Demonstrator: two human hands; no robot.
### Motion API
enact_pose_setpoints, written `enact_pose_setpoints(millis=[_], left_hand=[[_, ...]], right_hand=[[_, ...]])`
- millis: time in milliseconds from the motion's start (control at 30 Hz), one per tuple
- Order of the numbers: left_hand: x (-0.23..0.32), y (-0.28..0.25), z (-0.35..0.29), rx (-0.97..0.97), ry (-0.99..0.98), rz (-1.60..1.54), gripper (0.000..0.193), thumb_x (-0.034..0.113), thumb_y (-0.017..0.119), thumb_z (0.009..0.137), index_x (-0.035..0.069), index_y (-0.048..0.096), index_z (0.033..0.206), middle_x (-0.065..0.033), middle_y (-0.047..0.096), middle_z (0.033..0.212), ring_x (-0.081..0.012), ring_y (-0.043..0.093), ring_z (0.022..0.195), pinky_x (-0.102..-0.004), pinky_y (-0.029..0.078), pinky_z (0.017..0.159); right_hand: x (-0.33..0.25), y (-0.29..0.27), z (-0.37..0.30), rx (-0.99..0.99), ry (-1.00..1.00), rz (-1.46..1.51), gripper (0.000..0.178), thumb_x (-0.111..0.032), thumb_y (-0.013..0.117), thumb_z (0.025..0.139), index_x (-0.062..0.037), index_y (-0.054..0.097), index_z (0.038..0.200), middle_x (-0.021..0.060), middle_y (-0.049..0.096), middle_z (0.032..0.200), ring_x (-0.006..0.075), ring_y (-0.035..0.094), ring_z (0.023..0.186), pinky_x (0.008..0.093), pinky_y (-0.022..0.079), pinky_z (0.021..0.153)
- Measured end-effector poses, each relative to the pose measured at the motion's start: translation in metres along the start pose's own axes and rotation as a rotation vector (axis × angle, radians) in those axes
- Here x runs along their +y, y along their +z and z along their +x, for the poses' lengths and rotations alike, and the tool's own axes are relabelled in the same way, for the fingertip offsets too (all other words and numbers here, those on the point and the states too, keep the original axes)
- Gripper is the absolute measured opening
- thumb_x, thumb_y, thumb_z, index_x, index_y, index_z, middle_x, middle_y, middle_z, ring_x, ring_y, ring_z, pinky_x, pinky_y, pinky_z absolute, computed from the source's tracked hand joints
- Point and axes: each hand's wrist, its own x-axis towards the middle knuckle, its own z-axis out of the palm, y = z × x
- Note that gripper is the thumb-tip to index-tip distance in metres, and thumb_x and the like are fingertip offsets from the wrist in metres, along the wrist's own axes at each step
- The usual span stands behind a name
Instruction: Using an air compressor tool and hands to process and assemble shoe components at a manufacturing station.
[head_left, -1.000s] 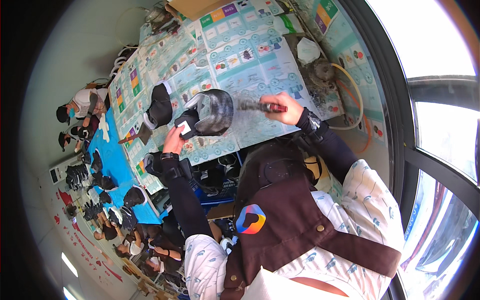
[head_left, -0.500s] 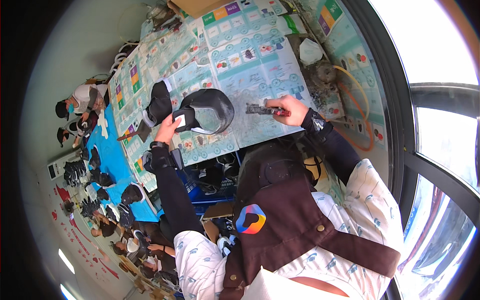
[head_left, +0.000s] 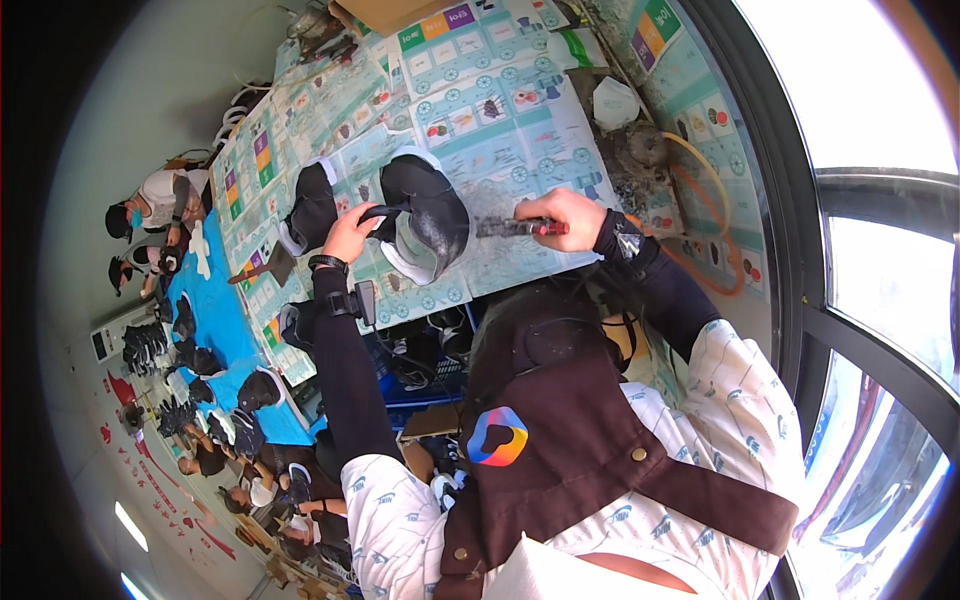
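Observation:
My left hand (head_left: 350, 232) grips the edge of a black shoe upper with a white lining (head_left: 428, 218), holding it on the printed table cover (head_left: 500, 110). My right hand (head_left: 555, 218) is closed on a red-handled brush-like tool (head_left: 510, 227), whose head touches the right side of that shoe upper. A second black shoe upper (head_left: 312, 205) lies just left of my left hand.
A white crumpled bag (head_left: 612, 100) and a coiled orange hose (head_left: 700, 200) sit at the table's right. A cardboard box (head_left: 385, 12) stands at the far end. Other people (head_left: 150, 205) work at a blue table (head_left: 215, 330) with several black shoe parts on the left.
The shoe upper has been turned and brought lower, closer to me, with my left hand shifting its grip. My right hand stays on the tool against it.

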Motion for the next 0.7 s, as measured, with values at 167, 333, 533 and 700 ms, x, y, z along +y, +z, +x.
enact_pose_setpoints(millis=[167,333,533,700], left_hand=[[-0.004,0.0,0.002,-0.005,-0.035,-0.009,0.03,0.012,0.064,0.098,-0.001,0.062,0.125,-0.0095,0.07,0.106,-0.0173,0.065,0.098,-0.031,0.049,0.091],[-0.016,0.003,-0.002,-0.011,-0.067,-0.051,0.032,0.013,0.063,0.099,-0.002,0.062,0.127,-0.0089,0.07,0.109,-0.0158,0.064,0.1,-0.0302,0.049,0.093],[-0.03,0.006,-0.005,-0.025,-0.051,-0.104,0.03,0.013,0.063,0.1,-0.003,0.061,0.125,-0.0072,0.07,0.109,-0.0138,0.062,0.099,-0.0296,0.049,0.091],[-0.041,0.013,-0.011,0.073,-0.048,-0.214,0.029,0.014,0.063,0.101,-0.002,0.061,0.125,-0.0029,0.069,0.107,-0.0109,0.061,0.097,-0.0291,0.05,0.089]], right_hand=[[0.007,0.003,0.0,0.036,0.024,-0.027,0.024,-0.01,0.06,0.075,-0.0101,0.064,0.099,0.0198,0.061,0.07,0.0418,0.064,0.071,0.0496,0.048,0.063],[0.014,-0.002,-0.006,0.074,-0.011,0.04,0.02,-0.007,0.059,0.074,-0.0079,0.062,0.094,0.019,0.058,0.067,0.0418,0.06,0.066,0.0485,0.046,0.06],[0.021,0.0,-0.007,0.154,0.085,0.031,0.021,-0.007,0.059,0.073,-0.0078,0.063,0.094,0.0198,0.058,0.069,0.0426,0.06,0.067,0.0493,0.045,0.061],[0.025,-0.003,-0.01,0.065,0.219,0.086,0.022,-0.007,0.06,0.075,-0.0072,0.063,0.096,0.0199,0.059,0.071,0.0426,0.061,0.069,0.0497,0.044,0.061]])
